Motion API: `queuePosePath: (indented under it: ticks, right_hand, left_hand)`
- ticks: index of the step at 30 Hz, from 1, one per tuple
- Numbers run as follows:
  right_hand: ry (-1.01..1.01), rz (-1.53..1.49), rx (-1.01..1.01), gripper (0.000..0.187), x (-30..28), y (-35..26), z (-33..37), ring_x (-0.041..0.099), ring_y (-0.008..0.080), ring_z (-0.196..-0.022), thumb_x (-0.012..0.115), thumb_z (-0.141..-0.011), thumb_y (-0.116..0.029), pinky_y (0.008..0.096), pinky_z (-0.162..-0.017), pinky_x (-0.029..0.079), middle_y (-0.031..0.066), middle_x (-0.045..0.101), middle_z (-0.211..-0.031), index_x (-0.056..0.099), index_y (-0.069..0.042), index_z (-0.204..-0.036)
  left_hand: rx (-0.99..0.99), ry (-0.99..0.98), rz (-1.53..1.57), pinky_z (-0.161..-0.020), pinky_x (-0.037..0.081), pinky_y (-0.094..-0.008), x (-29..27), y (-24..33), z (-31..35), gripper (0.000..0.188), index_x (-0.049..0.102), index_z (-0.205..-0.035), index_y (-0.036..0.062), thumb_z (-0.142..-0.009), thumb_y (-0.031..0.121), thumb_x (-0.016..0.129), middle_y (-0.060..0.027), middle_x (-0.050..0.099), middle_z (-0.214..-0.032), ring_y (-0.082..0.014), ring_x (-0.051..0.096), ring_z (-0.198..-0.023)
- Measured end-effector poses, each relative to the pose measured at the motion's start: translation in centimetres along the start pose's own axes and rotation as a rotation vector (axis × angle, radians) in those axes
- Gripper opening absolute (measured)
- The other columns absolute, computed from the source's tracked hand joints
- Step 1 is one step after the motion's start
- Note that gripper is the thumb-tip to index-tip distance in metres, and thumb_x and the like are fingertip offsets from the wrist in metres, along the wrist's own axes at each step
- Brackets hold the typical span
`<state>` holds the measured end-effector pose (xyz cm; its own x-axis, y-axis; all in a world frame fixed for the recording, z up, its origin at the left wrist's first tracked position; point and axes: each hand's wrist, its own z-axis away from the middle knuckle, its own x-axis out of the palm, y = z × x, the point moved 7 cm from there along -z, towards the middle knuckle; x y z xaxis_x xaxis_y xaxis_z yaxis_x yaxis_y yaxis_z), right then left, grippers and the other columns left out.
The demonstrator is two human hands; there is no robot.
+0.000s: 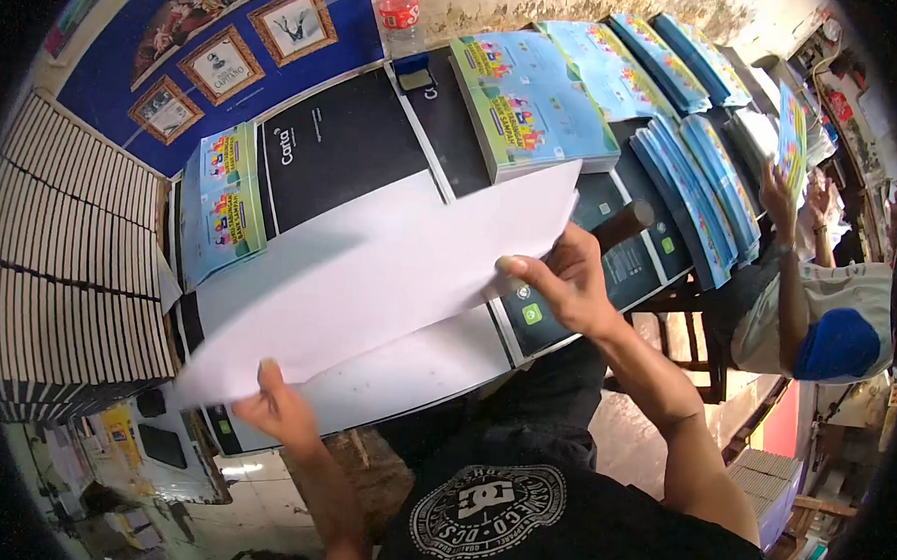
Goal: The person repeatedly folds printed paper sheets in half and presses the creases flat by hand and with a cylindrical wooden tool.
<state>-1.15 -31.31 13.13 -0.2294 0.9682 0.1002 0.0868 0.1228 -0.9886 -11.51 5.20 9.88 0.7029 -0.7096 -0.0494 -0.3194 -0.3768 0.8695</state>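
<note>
Holding up a white sheet, two bare hands at a cluttered worktop. Sheet lies aslant between the two sets of fingers, raised off the work surface at its right end and running past the left fingers at the other; whether single or several layers, cannot tell.

Right hand: pinching the sheet's near edge toward its right end, thumb on the upper face, index finger bent behind it. Left hand: thumb pointing up against the near edge, other fingers curled and partly hidden; whether they pinch the paper, cannot tell.

Below the raised sheet, between both sets of fingers, more white paper lying flat. Just beyond the right fingers, a dark rod, resting at a slant. Farther out past the same fingertips, a thick stack of blue printed sheets. To the right of the right fingers, fanned blue covers, overlapping.

Straight out from the left fingers, a smaller pile of printed covers; to its right, a black board. Left of the left fingers, tall columns of bound blocks, edges outward.

Well apart, right of the right fingers, a co-worker's hand at an upright printed cover.
</note>
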Motion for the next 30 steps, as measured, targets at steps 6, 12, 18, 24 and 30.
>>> queuePosePath:
  ticks: [6,12,18,24,30]
  right_hand:
    - [-0.197,-0.023,-0.118,0.029,0.8,2.1,0.4,0.067,0.0125,-0.103,0.084,-0.087,-0.007,0.031,-0.092,0.054,0.0099,0.075,-0.111,0.073,0.005,-0.111]
    - [-0.147,0.019,0.084,0.035,0.8,7.0,1.6,0.07,0.0129,-0.094,0.089,-0.082,-0.012,0.0316,-0.087,0.056,0.0094,0.078,-0.103,0.075,0.004,-0.11]
    - [-0.114,0.186,-0.322,0.017,1.5,2.8,1.5,0.073,0.0192,-0.081,0.085,-0.085,-0.01,0.0331,-0.072,0.057,0.0147,0.077,-0.092,0.077,0.002,-0.095]
    - [-0.108,0.124,-0.072,0.017,0.3,5.0,1.0,0.072,0.0221,-0.08,0.086,-0.082,-0.006,0.0337,-0.076,0.056,0.015,0.074,-0.086,0.073,0.004,-0.086]
    - [-0.032,0.037,0.008,0.027,-1.1,7.8,2.3,0.072,0.0156,-0.093,0.088,-0.079,-0.001,0.0318,-0.088,0.057,0.011,0.078,-0.098,0.076,0.003,-0.103]
  left_hand:
    - [0.133,-0.175,-0.054,-0.077,0.051,-0.031,-4.2,-3.7,2.8,0.033,0.061,-0.109,-0.0092,-0.101,0.023,0.061,-0.0149,0.069,-0.104,-0.0166,0.061,-0.084]
    - [-0.093,-0.361,0.03,-0.087,0.053,-0.036,-2.3,-5.5,4.7,0.036,0.057,-0.124,-0.0112,-0.096,0.009,0.063,-0.0157,0.069,-0.107,-0.0168,0.064,-0.091]
    - [-0.104,-0.053,-0.036,-0.085,0.053,-0.0378,-0.4,-0.7,3.8,0.03,0.06,-0.119,-0.012,-0.096,0.006,0.062,-0.0168,0.07,-0.108,-0.0188,0.065,-0.095]
    - [-0.175,-0.221,0.067,-0.092,0.051,-0.0361,-3.3,-4.4,4.9,0.021,0.067,-0.108,-0.0102,-0.088,-0.001,0.066,-0.0137,0.07,-0.108,-0.0184,0.064,-0.1]
    - [-0.287,-0.249,0.145,-0.092,0.052,-0.0319,-2.0,-5.0,6.6,0.029,0.064,-0.116,-0.0082,-0.088,-0.005,0.071,-0.011,0.07,-0.109,-0.017,0.065,-0.102]
